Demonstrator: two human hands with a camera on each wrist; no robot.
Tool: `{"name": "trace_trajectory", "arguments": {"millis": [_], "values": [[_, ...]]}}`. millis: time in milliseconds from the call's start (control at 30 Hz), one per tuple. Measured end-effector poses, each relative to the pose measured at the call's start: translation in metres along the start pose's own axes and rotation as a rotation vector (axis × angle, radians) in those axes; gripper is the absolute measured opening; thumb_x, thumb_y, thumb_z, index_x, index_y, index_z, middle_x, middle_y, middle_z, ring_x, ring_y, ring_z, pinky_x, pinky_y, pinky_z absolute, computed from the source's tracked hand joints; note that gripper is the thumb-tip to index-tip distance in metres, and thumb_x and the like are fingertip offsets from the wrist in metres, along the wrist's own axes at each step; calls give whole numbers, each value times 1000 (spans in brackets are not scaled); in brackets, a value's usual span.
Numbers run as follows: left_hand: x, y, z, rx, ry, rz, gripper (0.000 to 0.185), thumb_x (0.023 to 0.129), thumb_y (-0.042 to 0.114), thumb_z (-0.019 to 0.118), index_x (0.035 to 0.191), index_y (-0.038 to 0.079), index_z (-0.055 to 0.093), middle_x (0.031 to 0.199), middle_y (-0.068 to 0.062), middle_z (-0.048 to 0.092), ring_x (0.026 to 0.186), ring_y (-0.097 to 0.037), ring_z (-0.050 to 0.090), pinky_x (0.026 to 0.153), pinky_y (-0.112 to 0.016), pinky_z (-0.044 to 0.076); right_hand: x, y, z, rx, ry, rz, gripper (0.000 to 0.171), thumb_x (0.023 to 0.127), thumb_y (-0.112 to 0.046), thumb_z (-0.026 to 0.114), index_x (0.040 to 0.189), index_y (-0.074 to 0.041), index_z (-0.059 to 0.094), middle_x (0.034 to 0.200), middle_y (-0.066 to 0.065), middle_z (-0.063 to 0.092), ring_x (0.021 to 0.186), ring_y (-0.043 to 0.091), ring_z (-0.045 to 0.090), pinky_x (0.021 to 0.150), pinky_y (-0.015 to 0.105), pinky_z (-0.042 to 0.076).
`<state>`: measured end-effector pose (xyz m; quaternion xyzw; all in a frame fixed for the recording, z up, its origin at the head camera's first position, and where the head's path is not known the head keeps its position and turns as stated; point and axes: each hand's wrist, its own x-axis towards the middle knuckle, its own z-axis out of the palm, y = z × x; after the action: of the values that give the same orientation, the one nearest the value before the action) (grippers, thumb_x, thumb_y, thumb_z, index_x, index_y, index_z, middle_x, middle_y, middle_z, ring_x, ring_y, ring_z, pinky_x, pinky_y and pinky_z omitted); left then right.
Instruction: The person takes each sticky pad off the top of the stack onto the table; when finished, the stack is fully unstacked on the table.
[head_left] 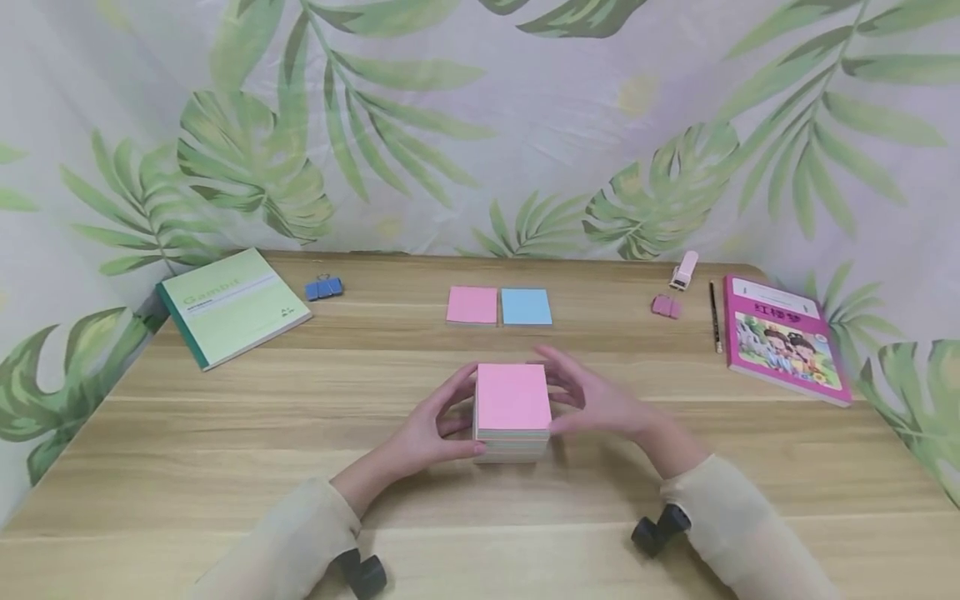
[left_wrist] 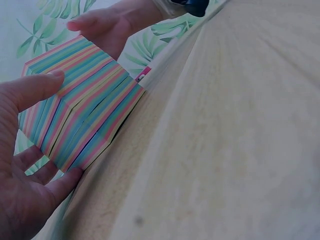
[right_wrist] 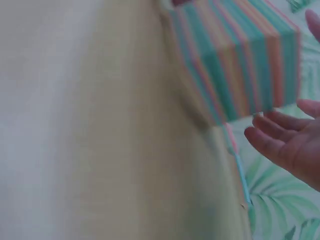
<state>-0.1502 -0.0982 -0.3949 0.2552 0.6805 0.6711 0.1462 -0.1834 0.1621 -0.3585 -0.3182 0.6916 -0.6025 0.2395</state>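
Observation:
A tall stack of sticky notes [head_left: 513,398] stands on the table in front of the person, pink on top. Its sides show pink, teal and yellow stripes in the left wrist view. The left hand [head_left: 423,429] holds this stack from the left, thumb [left_wrist: 42,87] on one side face and fingers by another. At the right side, the right hand [head_left: 596,400] is spread with fingers loosely bent beside the stack. In the right wrist view its fingers [right_wrist: 275,142] lie close to the striped side; whether a fingertip touches is hard to tell.
Behind the stack lie a pink sticky pad [head_left: 472,305] and a blue one [head_left: 527,307]. At left are a green notebook [head_left: 236,307] and a blue binder clip [head_left: 324,288]. At right: a pink clip [head_left: 666,307], a pale pink stapler [head_left: 684,271], a pencil [head_left: 715,317], a pink book [head_left: 783,337].

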Motion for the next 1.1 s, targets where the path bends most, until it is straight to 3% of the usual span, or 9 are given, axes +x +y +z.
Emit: {"name": "trace_trajectory", "arguments": {"millis": [133, 300, 433, 633, 800, 967, 1100], "values": [[1, -6, -2, 19, 0, 3, 90, 68, 7, 73, 136, 31, 20, 134, -11, 27, 117, -30, 34, 90, -35, 37, -2, 5, 12, -89, 46, 29, 96, 67, -7, 73, 138, -9, 9, 134, 16, 26, 122, 24, 26, 98, 36, 24], [2, -6, -3, 20, -9, 18, 90, 68, 9, 73, 138, 25, 19, 134, -13, 26, 117, -30, 34, 89, -34, 37, -5, 5, 14, -70, 103, 30, 90, 67, -5, 73, 136, -8, 15, 131, 16, 30, 120, 25, 29, 97, 36, 26], [1, -2, -2, 20, -9, 4, 90, 68, 4, 72, 138, 18, 18, 134, -13, 25, 119, -29, 31, 90, -36, 36, -10, 5, 6, -23, 94, 44, 89, 67, -3, 73, 136, -6, 17, 132, 17, 30, 120, 26, 29, 96, 34, 28], [-2, 14, 2, 6, -2, -9, 89, 68, -5, 69, 138, 13, 17, 134, -18, 25, 119, -32, 28, 91, -43, 33, -20, 8, -16, 175, -36, 22, 89, 71, 8, 65, 137, -2, 6, 133, 23, 26, 117, 31, 34, 91, 37, 35], [-3, 20, 3, 31, -3, -3, 88, 68, -3, 69, 138, 10, 18, 133, -19, 25, 121, -31, 26, 91, -44, 32, -27, 8, -39, 350, -124, -30, 86, 72, 17, 56, 138, -6, 6, 131, 20, 32, 112, 32, 40, 85, 40, 40], [-3, 20, 3, 28, -5, 0, 88, 68, -2, 70, 138, 12, 18, 133, -17, 26, 121, -29, 25, 92, -44, 32, -33, 12, -67, 486, -107, -20, 86, 72, 23, 46, 139, -14, 8, 128, 15, 36, 109, 29, 43, 86, 38, 39], [-4, 20, 3, 27, 1, -4, 88, 68, -2, 70, 138, 13, 19, 133, -17, 26, 121, -29, 26, 92, -43, 32, -31, 18, -97, 535, -29, 10, 85, 73, 26, 38, 140, -17, 6, 125, 12, 40, 106, 28, 46, 87, 37, 38]]}}
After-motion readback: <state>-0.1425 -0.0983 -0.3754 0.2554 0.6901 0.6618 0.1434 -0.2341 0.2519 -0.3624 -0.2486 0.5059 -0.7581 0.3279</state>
